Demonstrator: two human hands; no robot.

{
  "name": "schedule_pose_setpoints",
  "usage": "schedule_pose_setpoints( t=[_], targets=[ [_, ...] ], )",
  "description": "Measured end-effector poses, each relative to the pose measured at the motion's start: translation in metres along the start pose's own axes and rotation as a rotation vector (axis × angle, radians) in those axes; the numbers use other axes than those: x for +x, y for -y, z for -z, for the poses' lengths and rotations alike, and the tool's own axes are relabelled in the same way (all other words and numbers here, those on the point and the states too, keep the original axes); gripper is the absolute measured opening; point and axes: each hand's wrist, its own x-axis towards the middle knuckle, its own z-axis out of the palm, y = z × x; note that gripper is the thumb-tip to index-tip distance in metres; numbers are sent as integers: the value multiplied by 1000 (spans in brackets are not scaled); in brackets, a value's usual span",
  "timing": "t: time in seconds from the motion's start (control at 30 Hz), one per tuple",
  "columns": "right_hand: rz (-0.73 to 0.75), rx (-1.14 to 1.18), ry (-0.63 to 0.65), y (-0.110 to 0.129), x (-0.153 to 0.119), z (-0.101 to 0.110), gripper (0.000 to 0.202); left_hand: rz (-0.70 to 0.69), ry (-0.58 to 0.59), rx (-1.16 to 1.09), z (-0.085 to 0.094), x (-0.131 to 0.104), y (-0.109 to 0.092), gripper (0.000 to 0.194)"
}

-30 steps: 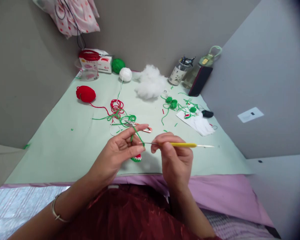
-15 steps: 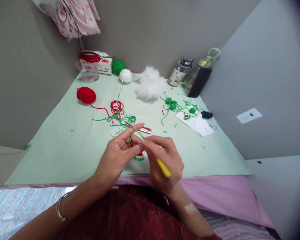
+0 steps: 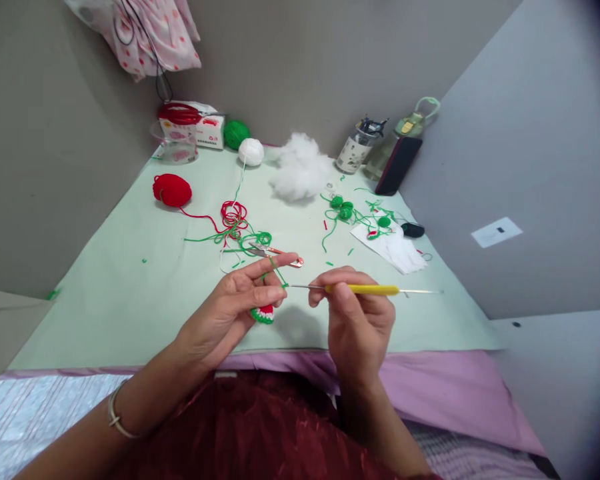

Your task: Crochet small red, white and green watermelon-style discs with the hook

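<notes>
Between thumb and fingers, my left hand (image 3: 240, 293) pinches green yarn (image 3: 279, 272), which runs over its outstretched index finger. Below those fingers hangs a small crocheted piece (image 3: 263, 314) in red, white and green, partly covered by the hand. My right hand (image 3: 360, 313) is closed around the yellow handle of a crochet hook (image 3: 375, 289). The hook's thin metal tip points left and meets the green yarn at my left fingertips. Just beyond the left hand lie scissors (image 3: 280, 253) with orange handles, partly hidden by the index finger.
Loose red yarn (image 3: 234, 217) and green strands lie beyond my hands, near a red yarn ball (image 3: 173, 191). White stuffing (image 3: 300, 167) sits at the back. Small green balls (image 3: 345, 210), yarn scraps and white paper (image 3: 390, 248) are at the right.
My right hand has moved right and turned, so the crochet hook now lies level and in full view. My left hand has shifted slightly, showing the crocheted piece lower and further left.
</notes>
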Motion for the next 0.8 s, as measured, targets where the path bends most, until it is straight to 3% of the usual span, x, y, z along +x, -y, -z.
schedule_pose_setpoints(
  t=[0.1, 0.17, 0.27, 0.33, 0.4, 0.5, 0.57, 0.67, 0.8],
  targets=[
    [-77, 78, 4, -1, 2, -1, 16, -13, -1, 51, -2, -1, 1, 36],
    [-52, 29, 63, -1, -1, -4, 17, -54, -5, 90, -5, -1, 3, 37],
    [204, -258, 114, -3, -7, -10, 18, -99, -9, 117, -12, 0, 7, 41],
    [432, -447, 25, -4, -5, -9, 29, -82, -7, 123, -14, 1, 9, 41],
    [492, -552, -74, -5, 5, -1, 33, -68, -16, 140, -14, 2, 8, 36],
    [467, -542, -267, -2, 30, 21, 21, -98, -64, 196, -11, 4, 5, 25],
    [401, -484, -325, 2, 44, 34, 14, -134, -83, 270, -9, 5, 2, 18],
    [165, -287, -187, 7, 47, 40, 19, -187, -79, 424, -9, 5, -1, 10],
    [-163, -196, 153, 8, 25, 24, 24, -268, -70, 578, -12, 4, -2, 7]
  ],
)
